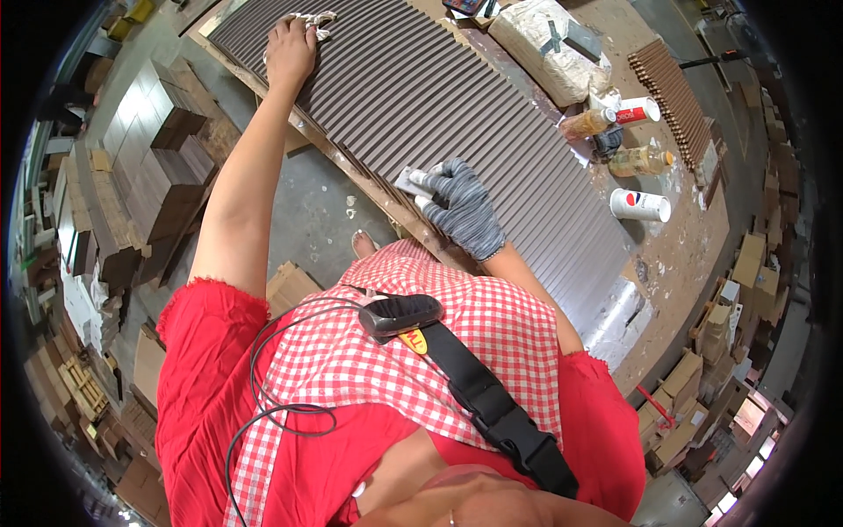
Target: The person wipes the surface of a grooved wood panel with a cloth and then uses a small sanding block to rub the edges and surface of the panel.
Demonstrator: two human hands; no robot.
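Grey-gloved on right hand (461,206), grips pale tool (410,183) near table's (676,250) front edge | bare on left hand (291,51), grasps rag (320,24) on ribbed panel (395,92), toward far-left corner

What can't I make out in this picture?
All in the head view:
- Cloth: partly hidden by the left hand.
- Pale block: partly covered by the gloved right hand.
- Ribbed surface: cut off by the top edge.
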